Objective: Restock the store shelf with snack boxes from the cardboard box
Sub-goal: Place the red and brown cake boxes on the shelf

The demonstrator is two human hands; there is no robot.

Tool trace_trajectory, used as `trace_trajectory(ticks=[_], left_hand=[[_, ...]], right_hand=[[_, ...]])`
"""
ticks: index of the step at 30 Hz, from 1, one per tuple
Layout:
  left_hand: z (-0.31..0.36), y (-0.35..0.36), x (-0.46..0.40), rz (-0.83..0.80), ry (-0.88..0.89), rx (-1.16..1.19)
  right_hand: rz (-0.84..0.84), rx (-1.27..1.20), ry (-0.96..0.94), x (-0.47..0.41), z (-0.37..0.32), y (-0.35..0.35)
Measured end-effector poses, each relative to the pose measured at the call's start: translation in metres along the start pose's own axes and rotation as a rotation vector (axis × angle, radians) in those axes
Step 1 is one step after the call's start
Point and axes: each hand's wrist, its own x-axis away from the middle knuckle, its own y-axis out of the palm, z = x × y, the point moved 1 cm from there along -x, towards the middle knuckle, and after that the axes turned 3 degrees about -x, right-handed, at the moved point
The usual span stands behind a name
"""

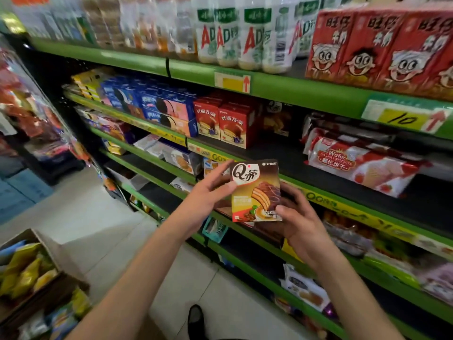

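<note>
I hold a brown and gold snack box (256, 190) upright in front of the green shelf (306, 190), its printed face toward me. My left hand (208, 192) grips its left edge, thumb on the front near the top. My right hand (294, 214) holds the lower right corner, fingers curled behind it and thumb on the front. A dark bare stretch of shelf board (282, 155) lies just behind the box, right of two red boxes (226, 123). The cardboard box (36, 278) sits on the floor at the lower left, with yellow packs inside.
Blue biscuit boxes (166, 109) stand left of the red ones. Wafer packs (360, 165) lie on the same shelf to the right. Bottles (245, 35) and red milk cartons (382, 47) fill the shelf above. A rack of snack bags (31, 106) hangs at the left. My shoe (196, 317) shows on the tiled floor.
</note>
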Motion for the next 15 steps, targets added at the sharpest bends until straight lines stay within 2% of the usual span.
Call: trace_trajectory(ticks=[15], left_hand=[[0.002,0.012,-0.010,-0.012,-0.023,-0.050]], right_hand=[[-0.003,-0.012,0.013,-0.002,-0.003,-0.016]])
